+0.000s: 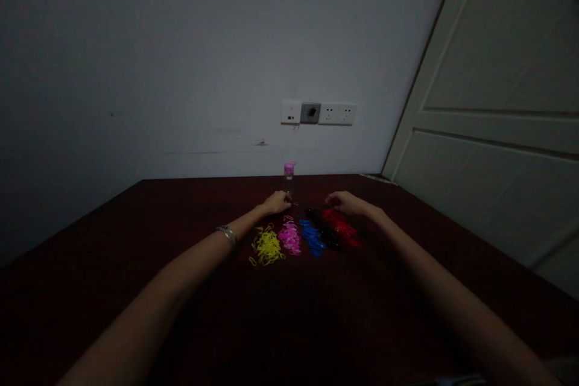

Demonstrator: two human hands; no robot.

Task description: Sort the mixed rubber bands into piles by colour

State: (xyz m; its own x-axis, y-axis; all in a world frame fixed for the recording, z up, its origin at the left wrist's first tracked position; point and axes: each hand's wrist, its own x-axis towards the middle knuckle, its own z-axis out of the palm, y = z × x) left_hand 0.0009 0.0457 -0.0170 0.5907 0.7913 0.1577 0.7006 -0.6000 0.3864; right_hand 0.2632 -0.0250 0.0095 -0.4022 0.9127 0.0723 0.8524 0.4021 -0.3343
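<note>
Small rubber bands lie sorted by colour in a row on the dark tabletop: yellow bands (268, 246), pink bands (290, 237), blue bands (312, 237), black bands (329, 235) and red bands (341, 227). Behind them stands a clear bottle with a pink cap (289, 169). My left hand (275, 202) is closed, its fingertips drawn together by the bottle's base, beside a loose pale band (296, 204). Just beyond the black and red bands, my right hand (346, 201) has its fingers curled together. Anything pinched in either hand is too small and dim to make out.
The dark reddish table (199, 319) meets a pale wall at its back edge. Sockets and switches (337, 114) sit on the wall above the bottle. A white panelled door (493, 132) stands along the right side. The light is dim.
</note>
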